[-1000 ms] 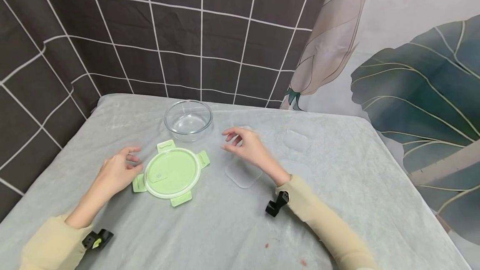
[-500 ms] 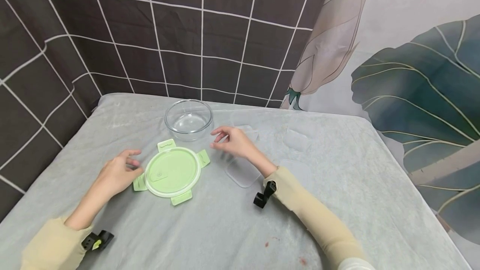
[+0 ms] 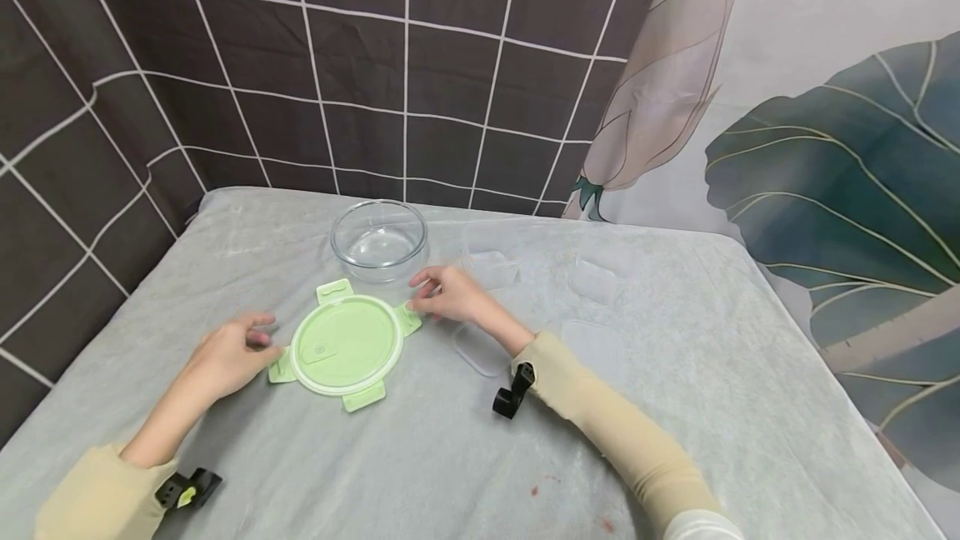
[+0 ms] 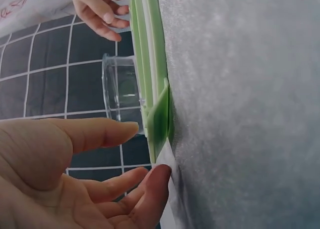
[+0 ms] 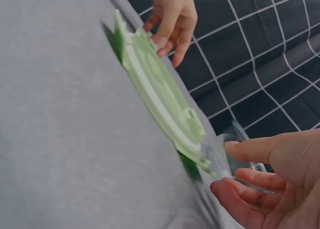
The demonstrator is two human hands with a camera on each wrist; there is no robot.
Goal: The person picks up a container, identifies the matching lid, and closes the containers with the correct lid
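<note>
A round light green container lid [image 3: 347, 344] with a white seal rim and several side tabs lies flat on the grey cloth. At its left tab is my left hand [image 3: 225, 357]; the left wrist view shows thumb [image 4: 107, 132] and fingers apart, with a gap around the tab. My right hand [image 3: 453, 297] reaches the right tab from the other side. In the right wrist view its thumb and fingers [image 5: 245, 196] stand apart near the tab's end. Just behind the lid is a round clear glass bowl [image 3: 378, 240], upright and without a cover.
Right of the lid lie several faint clear plastic pieces: one rounded sheet [image 3: 482, 350] partly under my right wrist, another sheet [image 3: 592, 340], and small clear containers [image 3: 596, 280] farther back. A dark tiled-pattern curtain [image 3: 360, 65] hangs behind the table's far edge.
My right hand has moved left and slightly down to the lid's right tab. My left hand has stayed almost in place by the left tab. Lid and bowl look unmoved.
</note>
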